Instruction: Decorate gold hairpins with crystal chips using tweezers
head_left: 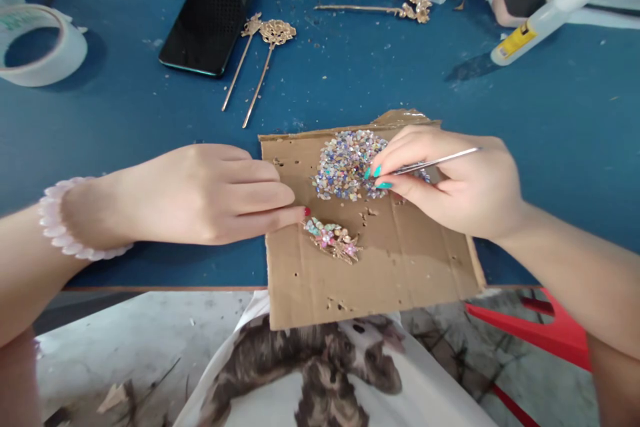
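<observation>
On the cardboard sheet (pixel 320 293) lies a gold hairpin (pixel 332 240), its ornamental head set with pink, turquoise and amber-coloured pieces. My left hand (pixel 215 197) is closed at its left end, with the index fingertip against the ornament; the palm hides any stem. Thin metal tweezers (pixel 440 159) are pinched in my right hand (pixel 450 177), slanting down to the left. Their tips are at a heap of small multicoloured rhinestones (pixel 345 163) on the upper part of the cardboard, partly covered by my fingers.
Beyond the cardboard, two gold hairpins (pixel 260 80) lie beside a black phone (pixel 210 20). More hairpins (pixel 370 8) lie at the back. A roll of tape (pixel 75 57) is at far left; a glue bottle (pixel 530 37) stands at back right. The cardboard overhangs the blue table's (pixel 175 277) front edge.
</observation>
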Available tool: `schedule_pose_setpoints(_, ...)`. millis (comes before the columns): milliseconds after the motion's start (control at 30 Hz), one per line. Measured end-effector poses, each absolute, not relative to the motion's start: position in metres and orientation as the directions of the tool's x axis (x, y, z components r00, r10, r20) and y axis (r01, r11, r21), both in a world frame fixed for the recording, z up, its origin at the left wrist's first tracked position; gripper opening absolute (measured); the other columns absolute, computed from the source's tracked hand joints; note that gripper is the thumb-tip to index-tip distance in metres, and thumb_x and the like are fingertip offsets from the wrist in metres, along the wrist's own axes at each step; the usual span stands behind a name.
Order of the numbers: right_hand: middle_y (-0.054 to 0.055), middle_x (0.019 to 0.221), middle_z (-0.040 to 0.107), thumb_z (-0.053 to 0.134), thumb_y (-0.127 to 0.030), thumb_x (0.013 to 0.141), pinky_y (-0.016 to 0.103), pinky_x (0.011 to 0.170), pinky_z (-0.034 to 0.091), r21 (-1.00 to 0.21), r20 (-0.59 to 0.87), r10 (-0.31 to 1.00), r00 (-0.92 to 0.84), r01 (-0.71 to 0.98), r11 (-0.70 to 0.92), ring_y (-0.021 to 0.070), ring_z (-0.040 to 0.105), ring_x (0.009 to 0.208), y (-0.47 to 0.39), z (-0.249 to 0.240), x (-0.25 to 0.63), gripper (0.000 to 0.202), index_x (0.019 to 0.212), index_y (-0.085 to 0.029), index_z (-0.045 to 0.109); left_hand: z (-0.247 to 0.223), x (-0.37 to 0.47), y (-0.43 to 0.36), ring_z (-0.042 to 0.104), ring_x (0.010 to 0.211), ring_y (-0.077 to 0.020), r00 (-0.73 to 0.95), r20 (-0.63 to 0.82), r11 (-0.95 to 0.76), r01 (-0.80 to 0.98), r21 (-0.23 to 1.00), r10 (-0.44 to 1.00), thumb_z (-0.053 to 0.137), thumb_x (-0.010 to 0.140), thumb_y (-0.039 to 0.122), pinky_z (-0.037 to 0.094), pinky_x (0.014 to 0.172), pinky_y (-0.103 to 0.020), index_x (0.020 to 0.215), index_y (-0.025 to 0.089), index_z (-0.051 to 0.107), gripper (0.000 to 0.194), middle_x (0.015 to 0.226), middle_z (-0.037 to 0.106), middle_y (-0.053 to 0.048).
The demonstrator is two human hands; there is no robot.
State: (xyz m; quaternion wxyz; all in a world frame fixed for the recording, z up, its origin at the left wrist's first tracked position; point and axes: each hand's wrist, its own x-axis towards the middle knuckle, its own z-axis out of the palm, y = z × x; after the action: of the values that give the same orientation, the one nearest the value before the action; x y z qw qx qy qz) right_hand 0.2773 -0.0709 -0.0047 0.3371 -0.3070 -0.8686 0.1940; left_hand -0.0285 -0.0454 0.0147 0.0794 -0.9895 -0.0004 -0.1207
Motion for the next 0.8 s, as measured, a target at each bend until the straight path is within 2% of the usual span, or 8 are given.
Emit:
schedule_pose_setpoints(167,0.002,0.088,0.073,0.067,-0.013,0.09,0.031,0.074,0.057,-0.571,0.458,0.668,-0.586,0.382,0.726,0.016,0.072,0.081,-0.0705,-0.0043,0.2786,0.01,0.091,-0.021,0.064,0.0138,-0.0282,-0.0459,0.068,0.076,-0.0227,0.973,0.23,-0.99,0.01,-0.139,-0.022,0.051,0.095,0.009,0.052,0.051,-0.041,0.117,0.017,0.072,0.031,0.086,0.074,-0.001)
schedule_pose_setpoints(333,-0.001,0.087,0.072,0.066,-0.012,0.09,0.032,0.073,0.057,-0.624,0.425,0.697,-0.577,0.371,0.688,0.0165,0.072,0.081,-0.0712,-0.0023,0.2778,0.013,0.09,-0.025,0.063,0.0138,-0.0287,-0.0459,0.069,0.078,-0.0212,0.974,0.227,-0.987,0.015,-0.162,-0.023,0.057,0.091,0.009,0.052,0.055,-0.039,0.114,0.026,0.073,0.033,0.087,0.076,0.001)
schedule_pose_setpoints(433,-0.001,0.088,0.072,0.067,-0.014,0.09,0.034,0.075,0.056,-0.612,0.425,0.709,-0.563,0.398,0.683,0.0179,0.072,0.083,-0.0713,-0.0033,0.278,0.013,0.091,-0.026,0.064,0.0144,-0.0295,-0.0449,0.07,0.079,-0.02,0.973,0.229,-0.985,0.005,-0.173,-0.035,0.059,0.091,0.009,0.051,0.06,-0.036,0.117,0.023,0.07,0.031,0.087,0.074,0.0)
schedule_pose_setpoints(600,0.0,0.087,0.072,0.068,-0.014,0.09,0.035,0.075,0.056,-0.588,0.438,0.7,-0.564,0.409,0.698,0.0184,0.072,0.083,-0.0712,-0.0045,0.2781,0.013,0.091,-0.026,0.063,0.0149,-0.0297,-0.0439,0.069,0.082,-0.0162,0.97,0.238,-0.979,0.004,-0.203,-0.046,0.051,0.098,0.012,0.049,0.067,-0.032,0.121,0.021,0.064,0.028,0.089,0.071,0.003)
schedule_pose_setpoints(800,0.0,0.086,0.072,0.069,-0.014,0.09,0.035,0.074,0.056,-0.573,0.453,0.693,-0.561,0.412,0.708,0.0187,0.072,0.083,-0.0705,-0.0034,0.277,0.014,0.09,-0.026,0.062,0.0141,-0.0306,-0.0449,0.069,0.081,-0.0164,0.972,0.233,-0.978,0.01,-0.209,-0.04,0.049,0.1,0.012,0.046,0.066,-0.032,0.122,0.019,0.064,0.027,0.089,0.072,0.003)
